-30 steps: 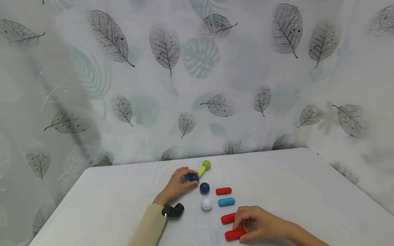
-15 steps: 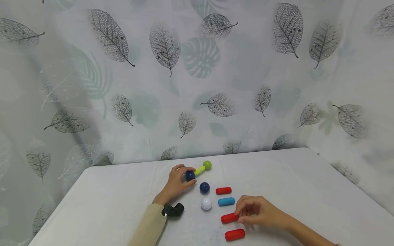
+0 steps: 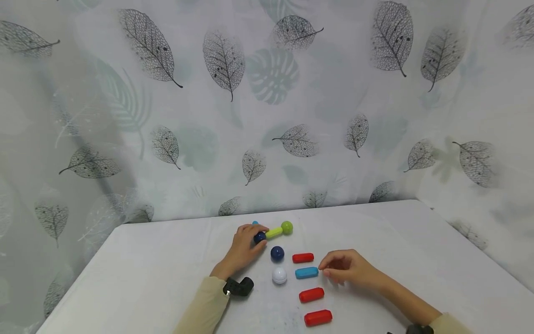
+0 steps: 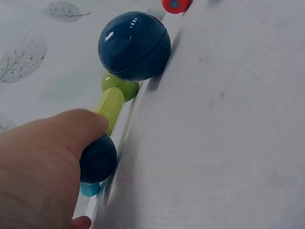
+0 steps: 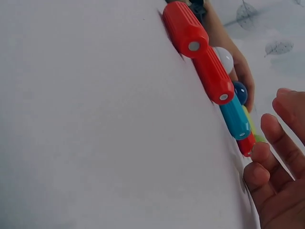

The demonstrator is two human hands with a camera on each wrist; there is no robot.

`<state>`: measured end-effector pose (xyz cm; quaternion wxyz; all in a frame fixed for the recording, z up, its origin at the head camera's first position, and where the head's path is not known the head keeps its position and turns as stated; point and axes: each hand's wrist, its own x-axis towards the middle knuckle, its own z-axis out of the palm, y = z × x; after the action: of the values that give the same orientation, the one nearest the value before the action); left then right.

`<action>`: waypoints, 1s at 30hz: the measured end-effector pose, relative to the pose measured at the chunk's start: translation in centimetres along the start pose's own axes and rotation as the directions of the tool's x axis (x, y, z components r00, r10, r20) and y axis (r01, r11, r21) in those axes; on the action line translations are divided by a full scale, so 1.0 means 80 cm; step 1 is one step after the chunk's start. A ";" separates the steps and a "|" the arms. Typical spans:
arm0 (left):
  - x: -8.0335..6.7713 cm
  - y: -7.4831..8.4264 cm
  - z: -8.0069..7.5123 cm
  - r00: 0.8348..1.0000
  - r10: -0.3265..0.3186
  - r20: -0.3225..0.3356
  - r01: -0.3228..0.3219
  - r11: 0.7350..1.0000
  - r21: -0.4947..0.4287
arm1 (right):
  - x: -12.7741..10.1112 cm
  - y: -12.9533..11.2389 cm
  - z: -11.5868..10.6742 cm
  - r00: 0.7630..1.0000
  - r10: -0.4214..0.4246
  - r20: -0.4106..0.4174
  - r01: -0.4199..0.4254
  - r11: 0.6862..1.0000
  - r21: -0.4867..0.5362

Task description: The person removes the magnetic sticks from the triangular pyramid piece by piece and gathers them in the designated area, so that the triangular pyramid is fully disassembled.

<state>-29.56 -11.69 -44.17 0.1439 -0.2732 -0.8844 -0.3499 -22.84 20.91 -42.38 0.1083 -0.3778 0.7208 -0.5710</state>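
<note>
My left hand (image 3: pixel 243 247) grips a dark blue ball (image 3: pixel 259 237) between thumb and fingers. A yellow-green magnetic rod (image 3: pixel 274 233) runs from that ball to a green ball (image 3: pixel 287 227). Part of another blue rod (image 3: pixel 255 223) peeks out behind the fingers. Beside the right end of a blue magnetic rod (image 3: pixel 306 272) is my right hand (image 3: pixel 352 267), fingers loosely bent and holding nothing; the right wrist view shows its fingers (image 5: pixel 281 138) apart. Red rods lie in the same column: one (image 3: pixel 302 258) beyond the blue rod, two (image 3: pixel 311 294) (image 3: pixel 318 317) nearer me.
A second dark blue ball (image 3: pixel 277 253) and a white ball (image 3: pixel 279 275) sit between the hands, left of the rod column. Everything rests on a white-covered table (image 3: pixel 146 273). A leaf-patterned curtain (image 3: pixel 267 116) hangs behind the far edge.
My right hand has left the nearest red rod and moved away from me to beside the blue rod. The yellow-green rod and green ball have swung to the right, at the held ball.
</note>
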 end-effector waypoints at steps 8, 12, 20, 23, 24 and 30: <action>0.002 -0.003 -0.002 0.999 -0.036 -0.037 0.035 0.999 -0.036 | 0.023 0.012 -0.012 0.981 0.095 -0.167 -0.111 0.990 -0.086; 0.003 -0.002 -0.003 1.000 -0.028 -0.014 0.027 0.998 -0.060 | 0.036 0.019 -0.013 0.973 0.090 -0.212 -0.119 0.985 -0.127; 0.005 0.001 -0.004 0.999 -0.028 0.034 0.030 0.997 -0.066 | 0.066 0.028 -0.013 0.950 0.132 -0.282 -0.189 0.964 -0.185; 0.004 0.002 -0.004 0.999 -0.032 0.040 0.035 0.996 -0.079 | 0.077 0.029 -0.014 0.947 0.150 -0.284 -0.212 0.956 -0.201; 0.004 0.002 -0.004 0.999 -0.034 0.041 0.037 0.996 -0.084 | 0.080 0.030 -0.014 0.946 0.158 -0.283 -0.221 0.953 -0.207; 0.003 0.003 -0.004 0.998 -0.043 0.047 0.047 0.993 -0.108 | 0.098 0.032 -0.012 0.954 0.174 -0.243 -0.229 0.948 -0.221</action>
<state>-29.60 -11.64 -43.70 0.1012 -0.2683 -0.8728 -0.3949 -29.90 16.56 -42.23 0.0382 -0.2466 0.8288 -0.5008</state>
